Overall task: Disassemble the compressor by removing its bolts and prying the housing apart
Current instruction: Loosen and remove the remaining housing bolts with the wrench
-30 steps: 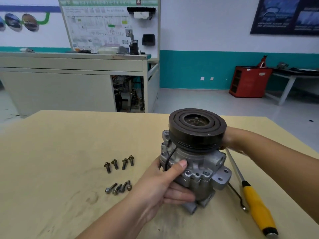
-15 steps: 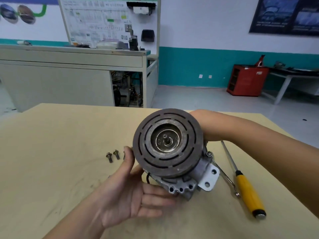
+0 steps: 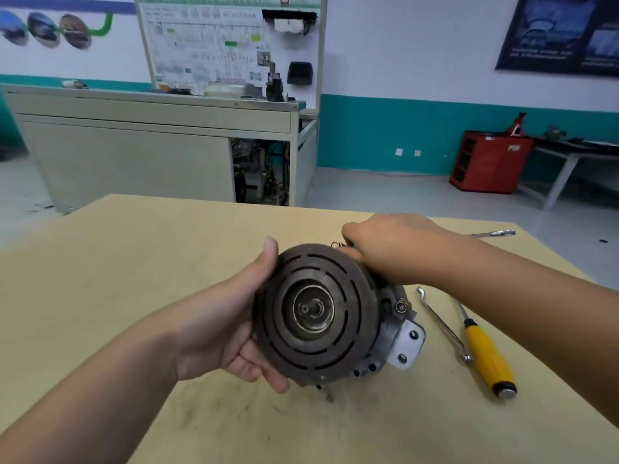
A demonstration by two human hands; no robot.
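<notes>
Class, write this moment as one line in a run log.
compressor: pulley faces camera | left hand: grips pulley rim | right hand: grips compressor behind pulley | screwdriver: lies on table, untouched

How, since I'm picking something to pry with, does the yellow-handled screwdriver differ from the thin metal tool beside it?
The screwdriver has a thick yellow handle with a metal end cap; the thin metal tool is bare steel throughout. The screwdriver's visible shaft looks straight, while the thin metal tool bends at its far end. Both lie untouched on the table, right of the compressor, roughly parallel.
</notes>
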